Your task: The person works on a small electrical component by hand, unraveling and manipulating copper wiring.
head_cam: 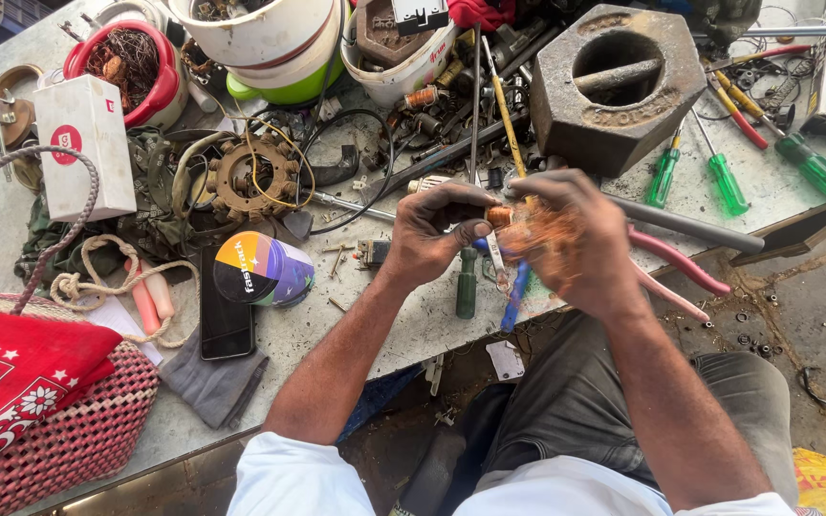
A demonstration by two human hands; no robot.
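My left hand (440, 234) pinches a small copper wire coil (499, 216) between thumb and fingers, above the cluttered workbench (289, 334). My right hand (580, 244) is blurred and wraps around loose copper wire (537, 234) coming off that coil. Both hands hover over the bench's front edge. Under them lie a green-handled screwdriver (467, 284) and a blue-handled tool (515, 296). Pink-handled pliers (681, 268) stick out to the right of my right hand.
A big rusty hexagonal metal block (614, 86) sits behind the hands. Several green screwdrivers (719, 177) lie at right. A stator core (250, 177), a phone (225, 315), a round colourful box (262, 269), a white box (86, 148), buckets (270, 48) and a woven basket (59, 420) fill the left.
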